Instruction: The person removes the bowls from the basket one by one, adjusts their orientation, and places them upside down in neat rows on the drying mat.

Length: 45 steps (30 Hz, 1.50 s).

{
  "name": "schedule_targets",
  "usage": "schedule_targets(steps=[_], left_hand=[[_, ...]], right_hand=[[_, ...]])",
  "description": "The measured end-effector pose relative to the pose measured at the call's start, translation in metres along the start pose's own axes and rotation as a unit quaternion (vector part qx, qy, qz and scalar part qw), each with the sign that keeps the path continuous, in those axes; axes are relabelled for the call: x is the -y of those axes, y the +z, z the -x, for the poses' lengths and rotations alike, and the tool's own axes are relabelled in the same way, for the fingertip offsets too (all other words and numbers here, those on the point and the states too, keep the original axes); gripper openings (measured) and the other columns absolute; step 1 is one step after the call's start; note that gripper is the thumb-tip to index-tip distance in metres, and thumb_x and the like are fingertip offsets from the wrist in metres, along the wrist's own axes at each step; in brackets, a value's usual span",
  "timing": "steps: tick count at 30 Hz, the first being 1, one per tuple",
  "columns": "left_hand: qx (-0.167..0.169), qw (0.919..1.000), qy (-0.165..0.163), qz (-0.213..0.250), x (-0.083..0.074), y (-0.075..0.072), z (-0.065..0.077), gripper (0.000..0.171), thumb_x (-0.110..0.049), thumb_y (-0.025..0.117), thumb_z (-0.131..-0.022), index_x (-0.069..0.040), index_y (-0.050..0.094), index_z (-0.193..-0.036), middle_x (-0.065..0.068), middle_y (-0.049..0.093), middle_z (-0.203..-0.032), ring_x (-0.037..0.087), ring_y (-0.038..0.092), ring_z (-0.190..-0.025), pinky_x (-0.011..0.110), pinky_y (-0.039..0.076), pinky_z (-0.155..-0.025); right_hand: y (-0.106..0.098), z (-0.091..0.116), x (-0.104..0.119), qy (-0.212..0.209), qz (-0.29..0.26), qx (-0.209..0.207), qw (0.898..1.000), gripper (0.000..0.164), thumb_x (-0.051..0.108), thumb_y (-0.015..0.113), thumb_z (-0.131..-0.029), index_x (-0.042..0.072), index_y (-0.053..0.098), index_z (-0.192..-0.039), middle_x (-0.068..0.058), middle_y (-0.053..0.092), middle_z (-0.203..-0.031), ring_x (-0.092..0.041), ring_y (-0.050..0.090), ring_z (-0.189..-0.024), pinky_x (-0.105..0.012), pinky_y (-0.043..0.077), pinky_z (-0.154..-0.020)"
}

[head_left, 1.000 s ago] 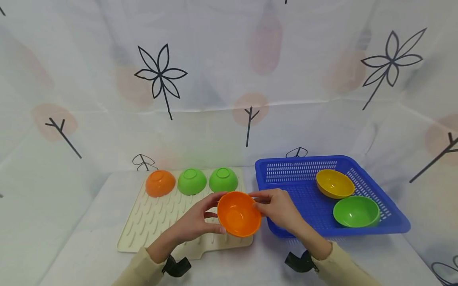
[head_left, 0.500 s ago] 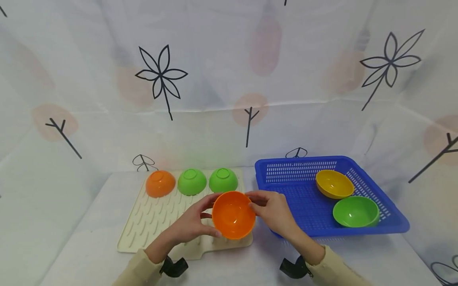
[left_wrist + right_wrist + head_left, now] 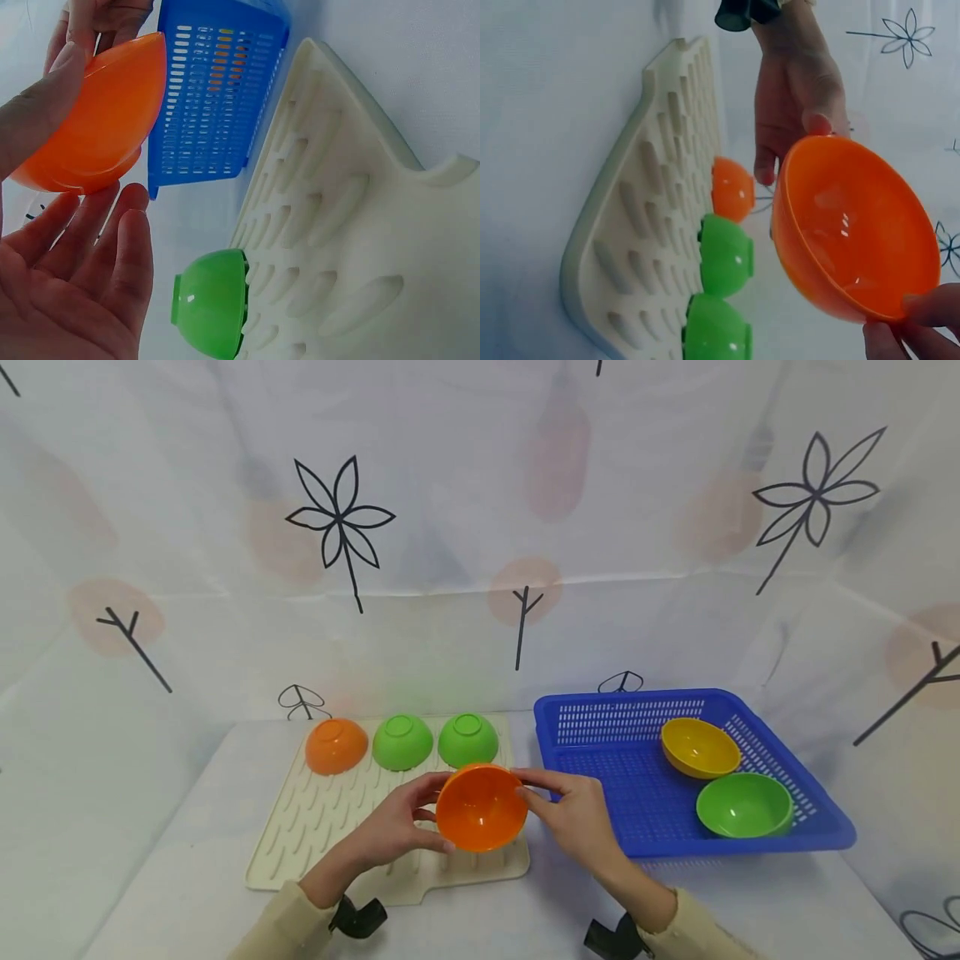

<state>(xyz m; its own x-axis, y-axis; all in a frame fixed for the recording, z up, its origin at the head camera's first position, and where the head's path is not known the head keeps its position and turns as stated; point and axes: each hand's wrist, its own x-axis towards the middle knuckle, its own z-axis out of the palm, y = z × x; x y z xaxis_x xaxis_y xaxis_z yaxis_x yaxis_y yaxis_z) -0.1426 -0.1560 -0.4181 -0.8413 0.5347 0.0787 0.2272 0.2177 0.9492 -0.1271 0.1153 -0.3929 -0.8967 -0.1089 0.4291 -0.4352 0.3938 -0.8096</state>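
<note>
Both hands hold an orange bowl (image 3: 482, 810) in the air above the front right of a cream drainer board (image 3: 315, 839), its hollow side facing the head camera. My left hand (image 3: 393, 831) grips it from the left, thumb on one side and fingers on the other, as the left wrist view shows. On the opposite side my right hand (image 3: 577, 814) pinches the rim between thumb and fingers. Along the board's back edge, an orange bowl (image 3: 336, 747), a green bowl (image 3: 402, 743) and a second green bowl (image 3: 468, 739) sit upside down in a row.
A blue perforated basket (image 3: 600, 845) stands to the right of the board. Inside it, at its right side, lie a yellow bowl (image 3: 701, 749) and a green bowl (image 3: 745, 806). A patterned white cloth (image 3: 450, 527) hangs behind the table.
The held orange bowl has shifted a little to the left with both hands. Its tilt has altered, so the opening looks flatter from the head camera. The other bowls stay where they were.
</note>
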Motion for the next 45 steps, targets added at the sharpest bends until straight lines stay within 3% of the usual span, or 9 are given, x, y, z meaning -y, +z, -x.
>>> schedule_targets(steps=[3,6,8,14,21,25,33,38,45], left_hand=[[-0.004,1.0,0.002,-0.003,-0.001,-0.001,0.001,0.077,-0.016,0.087,-0.078,-0.02,0.049,-0.145,0.0,0.054,-0.141,0.024,0.057,-0.121,0.04,0.054,-0.094],[-0.012,0.9999,0.004,0.002,-0.002,-0.004,0.002,0.076,-0.015,0.086,-0.078,-0.022,0.049,-0.145,0.001,0.053,-0.142,0.026,0.057,-0.122,0.036,0.055,-0.091],[-0.018,0.9998,0.007,0.009,-0.002,-0.006,0.003,0.076,-0.012,0.086,-0.079,-0.021,0.05,-0.145,0.004,0.052,-0.144,0.029,0.057,-0.123,0.035,0.056,-0.09],[-0.045,0.9987,0.017,0.02,-0.008,-0.013,0.005,0.071,-0.009,0.084,-0.08,-0.018,0.052,-0.143,0.006,0.052,-0.144,0.034,0.056,-0.125,0.035,0.056,-0.088],[-0.089,0.993,0.059,-0.05,-0.013,-0.013,0.007,0.067,-0.014,0.086,-0.078,-0.02,0.057,-0.138,-0.001,0.057,-0.137,0.026,0.056,-0.123,0.04,0.057,-0.089],[-0.114,0.9863,0.081,-0.087,-0.015,-0.01,0.01,0.065,-0.016,0.087,-0.077,-0.021,0.059,-0.136,-0.003,0.058,-0.134,0.022,0.057,-0.118,0.037,0.058,-0.086],[-0.117,0.9755,0.115,-0.147,-0.02,-0.002,0.011,0.066,-0.021,0.089,-0.074,-0.026,0.062,-0.135,-0.005,0.055,-0.137,0.022,0.055,-0.121,0.031,0.058,-0.083],[-0.118,0.973,0.121,-0.158,-0.025,0.003,0.011,0.066,-0.023,0.091,-0.072,-0.026,0.064,-0.132,-0.006,0.055,-0.136,0.021,0.053,-0.121,0.034,0.056,-0.084],[-0.116,0.9691,0.14,-0.167,-0.025,0.008,0.009,0.068,-0.023,0.092,-0.068,-0.025,0.064,-0.13,-0.006,0.056,-0.134,0.018,0.05,-0.119,0.035,0.053,-0.084]], right_hand=[[0.001,0.001,-0.002,-0.01,-0.021,-0.007,1.0,0.021,0.005,0.078,-0.085,0.012,0.08,-0.105,-0.002,0.076,-0.099,-0.01,0.06,-0.069,-0.016,0.038,-0.046],[0.002,0.002,-0.002,-0.01,-0.047,-0.006,0.999,0.022,0.004,0.077,-0.085,0.01,0.079,-0.106,-0.003,0.075,-0.101,-0.016,0.07,-0.089,-0.019,0.055,-0.062],[0.002,0.002,-0.001,-0.001,-0.06,0.001,0.998,0.023,0.002,0.077,-0.085,0.008,0.078,-0.108,-0.004,0.075,-0.103,-0.02,0.071,-0.096,-0.025,0.059,-0.072],[0.0,0.001,0.004,0.048,-0.064,0.032,0.996,0.029,0.001,0.077,-0.085,0.008,0.076,-0.113,-0.006,0.074,-0.107,-0.023,0.069,-0.103,-0.032,0.058,-0.081],[-0.004,-0.003,0.005,0.086,-0.06,0.054,0.993,0.037,0.005,0.078,-0.085,0.008,0.072,-0.121,-0.007,0.072,-0.113,-0.025,0.067,-0.108,-0.032,0.057,-0.084],[-0.006,-0.005,0.006,0.097,-0.058,0.068,0.991,0.041,0.015,0.079,-0.086,0.011,0.069,-0.126,-0.007,0.07,-0.12,-0.025,0.065,-0.113,-0.033,0.056,-0.088],[-0.003,-0.005,0.009,0.101,-0.075,0.12,0.985,0.051,0.031,0.074,-0.091,0.007,0.062,-0.134,-0.008,0.066,-0.128,-0.028,0.059,-0.121,-0.046,0.051,-0.098],[0.0,-0.004,0.01,0.143,-0.107,0.134,0.975,0.052,0.029,0.074,-0.091,0.007,0.06,-0.136,-0.007,0.064,-0.13,-0.029,0.055,-0.126,-0.055,0.043,-0.104],[0.001,-0.004,0.014,0.17,-0.147,0.154,0.962,0.059,0.03,0.072,-0.092,0.002,0.054,-0.14,-0.015,0.06,-0.135,-0.033,0.055,-0.127,-0.048,0.046,-0.103]])
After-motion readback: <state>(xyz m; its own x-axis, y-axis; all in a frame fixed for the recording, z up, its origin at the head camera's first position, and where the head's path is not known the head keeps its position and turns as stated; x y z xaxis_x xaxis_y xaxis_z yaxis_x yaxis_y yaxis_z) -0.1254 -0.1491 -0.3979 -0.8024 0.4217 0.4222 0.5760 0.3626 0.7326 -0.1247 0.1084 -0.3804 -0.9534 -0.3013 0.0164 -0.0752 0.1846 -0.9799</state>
